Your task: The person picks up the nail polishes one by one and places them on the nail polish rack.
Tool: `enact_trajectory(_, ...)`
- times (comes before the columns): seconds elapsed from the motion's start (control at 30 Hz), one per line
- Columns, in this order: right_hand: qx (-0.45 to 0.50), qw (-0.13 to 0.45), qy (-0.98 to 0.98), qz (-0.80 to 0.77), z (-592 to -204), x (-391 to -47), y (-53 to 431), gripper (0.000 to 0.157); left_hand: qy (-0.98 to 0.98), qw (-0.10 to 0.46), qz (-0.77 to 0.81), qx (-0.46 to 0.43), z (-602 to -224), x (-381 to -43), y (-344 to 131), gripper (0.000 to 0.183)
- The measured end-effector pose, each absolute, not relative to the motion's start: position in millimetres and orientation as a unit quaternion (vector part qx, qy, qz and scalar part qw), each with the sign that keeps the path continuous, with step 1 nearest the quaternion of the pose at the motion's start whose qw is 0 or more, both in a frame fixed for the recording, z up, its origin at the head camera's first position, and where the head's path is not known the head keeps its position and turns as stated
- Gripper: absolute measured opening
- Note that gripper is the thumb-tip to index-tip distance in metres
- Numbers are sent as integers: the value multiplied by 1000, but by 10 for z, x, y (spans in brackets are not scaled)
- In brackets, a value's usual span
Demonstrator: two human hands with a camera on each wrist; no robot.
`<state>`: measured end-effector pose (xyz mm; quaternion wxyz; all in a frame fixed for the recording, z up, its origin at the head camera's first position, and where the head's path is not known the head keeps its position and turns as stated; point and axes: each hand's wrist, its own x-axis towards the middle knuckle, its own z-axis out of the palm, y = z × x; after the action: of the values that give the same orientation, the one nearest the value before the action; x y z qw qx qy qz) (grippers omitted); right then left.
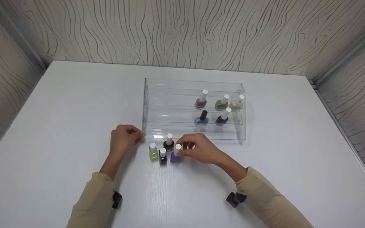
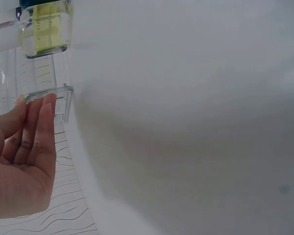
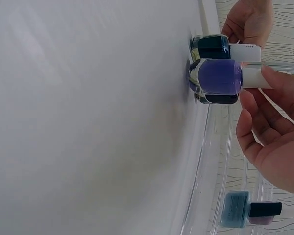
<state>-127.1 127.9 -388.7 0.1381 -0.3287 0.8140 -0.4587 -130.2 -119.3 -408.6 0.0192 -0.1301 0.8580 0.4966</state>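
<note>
A clear acrylic tiered rack (image 1: pixel 176 133) stands on the white table. My left hand (image 1: pixel 124 139) pinches its front left corner between thumb and fingers, as the left wrist view shows with the rack's edge (image 2: pixel 49 91). My right hand (image 1: pixel 201 148) holds the white cap of a purple nail polish bottle (image 3: pixel 219 77), which is upright at the table surface. Close beside it are a yellow nail polish bottle (image 1: pixel 153 154), a dark bottle (image 1: pixel 163 158) and a very dark bottle (image 1: pixel 169 145), all with white caps, in front of the rack.
On the rack's right side stand a mauve bottle (image 1: pixel 200 103), a green one (image 1: pixel 221 104), a cream one (image 1: pixel 236 104), a light blue one with a black cap (image 1: pixel 201 120) and a navy one (image 1: pixel 222 120). A wood-grain patterned wall (image 1: pixel 176 34) rises behind the table.
</note>
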Motion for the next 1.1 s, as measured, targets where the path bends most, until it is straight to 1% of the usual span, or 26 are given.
enact_trajectory(0.17, -336, 111, 810, -467, -3859, -1296, 1371, 20, 859, 23, 495, -131, -4090, -1302, -1195, 9)
enact_trajectory(0.43, -289, 111, 824, -474, -3738, -1334, 1573, 19, 858, 9, 499, -117, -4111, -1300, -1207, 8)
enact_trajectory(0.83, -255, 111, 849, -449, -3643, -1425, 1960, 19, 861, 15, 494, -122, -4113, -1307, -1201, 9)
enact_trajectory(1.1, -213, 114, 864, -442, -3527, -1479, 2202, 21, 857, 16, 501, -124, -4102, -1306, -1200, 9)
